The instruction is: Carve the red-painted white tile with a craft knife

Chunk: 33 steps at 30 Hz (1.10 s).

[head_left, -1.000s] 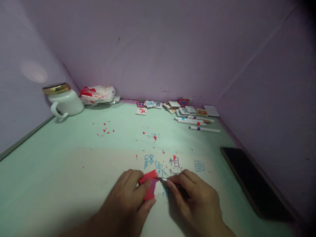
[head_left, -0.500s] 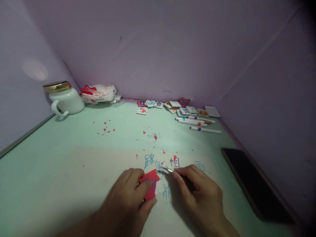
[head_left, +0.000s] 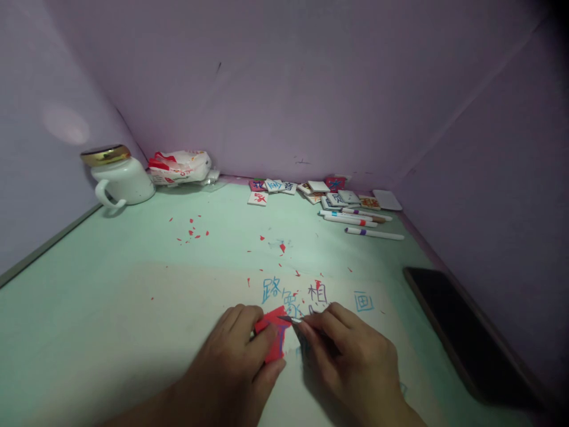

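Low in the middle of the head view, my left hand (head_left: 233, 350) is closed on a red square piece (head_left: 274, 316) with purple lines drawn on it. Its thumb and fingers press the piece over the pale sheet, covering much of it. My right hand (head_left: 360, 350) pinches a craft knife (head_left: 295, 320) whose handle is mostly hidden in the fingers. The thin pointed blade reaches left onto the top right part of the red piece. Blue and purple characters (head_left: 271, 289) are written on the sheet just beyond both hands.
Red scraps (head_left: 192, 231) lie scattered over the table. A dark phone (head_left: 466, 338) rests at the right. Several markers (head_left: 376, 234) and tiles with characters (head_left: 258, 198) are along the back. A white mug (head_left: 127, 181) with a gold lid and a plastic packet (head_left: 182, 168) stand back left.
My right hand has brought the knife tip down and left, from beside the red piece's upper corner onto it. The left hand keeps its hold. The whole view has shifted slightly.
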Available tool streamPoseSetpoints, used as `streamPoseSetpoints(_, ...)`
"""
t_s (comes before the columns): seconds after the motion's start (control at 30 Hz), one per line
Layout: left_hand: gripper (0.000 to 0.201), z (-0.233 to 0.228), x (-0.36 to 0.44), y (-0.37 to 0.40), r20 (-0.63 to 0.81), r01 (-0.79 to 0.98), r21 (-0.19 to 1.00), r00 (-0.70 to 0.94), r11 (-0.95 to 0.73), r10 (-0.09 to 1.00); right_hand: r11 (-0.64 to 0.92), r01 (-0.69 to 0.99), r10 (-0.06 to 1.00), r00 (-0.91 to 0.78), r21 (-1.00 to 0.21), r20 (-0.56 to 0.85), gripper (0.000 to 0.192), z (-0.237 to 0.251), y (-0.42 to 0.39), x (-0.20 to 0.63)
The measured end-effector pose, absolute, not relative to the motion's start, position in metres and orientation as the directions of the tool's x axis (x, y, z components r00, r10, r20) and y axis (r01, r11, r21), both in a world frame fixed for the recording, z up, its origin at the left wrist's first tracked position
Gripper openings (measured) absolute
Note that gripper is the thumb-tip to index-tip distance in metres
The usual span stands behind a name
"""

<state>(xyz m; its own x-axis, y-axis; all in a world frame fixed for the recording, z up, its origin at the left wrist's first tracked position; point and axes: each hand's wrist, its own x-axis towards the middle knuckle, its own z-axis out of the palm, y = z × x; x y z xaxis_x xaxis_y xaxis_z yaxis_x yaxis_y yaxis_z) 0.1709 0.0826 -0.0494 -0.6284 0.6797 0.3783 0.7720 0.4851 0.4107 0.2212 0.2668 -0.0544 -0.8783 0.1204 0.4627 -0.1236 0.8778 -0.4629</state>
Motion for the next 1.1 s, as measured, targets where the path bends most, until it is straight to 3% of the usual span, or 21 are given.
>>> streamPoseSetpoints(0.77,0.013,-0.047,0.170,0.082,0.436,0.825,0.370,-0.560,0.427,0.704,0.965,-0.091,0.081,-0.790,-0.247,0.608,0.026,-0.059,0.255,0.221)
streamPoseSetpoints(1.1,0.017,-0.044,0.170,0.084,0.448,0.819,0.384,-0.568,0.426,0.690,0.941,-0.125,0.107,-0.772,-0.315,0.626,0.023,-0.057,0.263,0.229)
